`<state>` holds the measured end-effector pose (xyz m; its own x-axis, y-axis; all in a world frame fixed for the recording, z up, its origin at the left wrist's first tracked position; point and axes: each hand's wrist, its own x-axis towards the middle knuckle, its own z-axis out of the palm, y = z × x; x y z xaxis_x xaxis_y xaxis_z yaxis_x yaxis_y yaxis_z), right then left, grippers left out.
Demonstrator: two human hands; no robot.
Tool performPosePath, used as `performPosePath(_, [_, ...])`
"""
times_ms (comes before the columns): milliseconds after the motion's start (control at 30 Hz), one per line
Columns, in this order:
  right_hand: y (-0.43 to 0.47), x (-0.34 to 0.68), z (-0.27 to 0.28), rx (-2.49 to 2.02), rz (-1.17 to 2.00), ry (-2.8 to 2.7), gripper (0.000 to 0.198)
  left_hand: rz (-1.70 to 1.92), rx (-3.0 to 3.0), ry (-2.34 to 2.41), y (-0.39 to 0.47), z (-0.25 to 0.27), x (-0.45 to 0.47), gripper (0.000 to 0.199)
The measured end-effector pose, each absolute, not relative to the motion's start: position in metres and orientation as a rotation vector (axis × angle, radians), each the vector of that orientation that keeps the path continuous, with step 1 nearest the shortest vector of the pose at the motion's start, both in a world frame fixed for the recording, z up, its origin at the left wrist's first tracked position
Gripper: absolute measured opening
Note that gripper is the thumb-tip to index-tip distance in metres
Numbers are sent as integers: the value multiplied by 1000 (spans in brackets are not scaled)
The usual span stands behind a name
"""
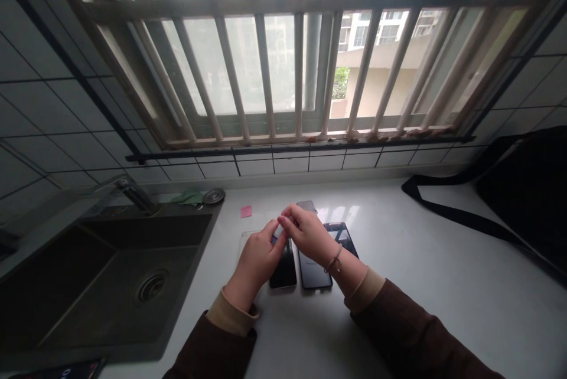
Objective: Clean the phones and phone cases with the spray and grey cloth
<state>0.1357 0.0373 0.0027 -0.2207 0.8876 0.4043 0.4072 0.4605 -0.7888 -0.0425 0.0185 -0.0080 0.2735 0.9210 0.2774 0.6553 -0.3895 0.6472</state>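
Note:
My left hand [259, 254] and my right hand [308, 234] meet above the counter, fingertips pinched close together. What they hold, if anything, is too small or hidden to make out. Beneath them lies a black smartphone [283, 273], its upper part partly covered by my left hand. A second dark phone [316, 278] lies to its right, partly under my right wrist. Farther right, another dark-screened device [343, 234] shows beyond my right forearm. A clear, thin-edged item [244, 240] sits left of my left hand. Behind my right hand is a flat grey item [307, 206].
A pink sticky note [245, 211] lies on the white counter [376, 213]. At left is a dark sink [119, 255] with a faucet [137, 195], a green cloth [188, 198] and a metal strainer [214, 196]. A black bag [527, 184] with a strap rests at right.

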Motion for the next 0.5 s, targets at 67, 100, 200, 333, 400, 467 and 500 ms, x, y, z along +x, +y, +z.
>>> performPosePath(67, [41,141,5,-1110,643,-1787,24,908,1997,1373,18,-9,-43,43])
performPosePath(100, [44,146,6,-1154,607,-1783,27,923,1920,1357,18,-11,-43,46])
performPosePath(200, [59,168,9,-1455,433,-1834,36,988,1768,1332,18,-17,-44,46])
performPosePath(333, [82,204,0,-1712,304,-1800,19,1047,1678,1346,20,-22,-41,42])
performPosePath(400, [93,221,-10,-1838,249,-1792,18,1056,1684,1372,21,-23,-40,41])
performPosePath(467, [103,234,-21,-1935,224,-1815,18,1059,1781,1394,22,-25,-39,38])
performPosePath(500, [107,240,-27,-1971,221,-1833,17,1059,1847,1397,23,-26,-39,37])
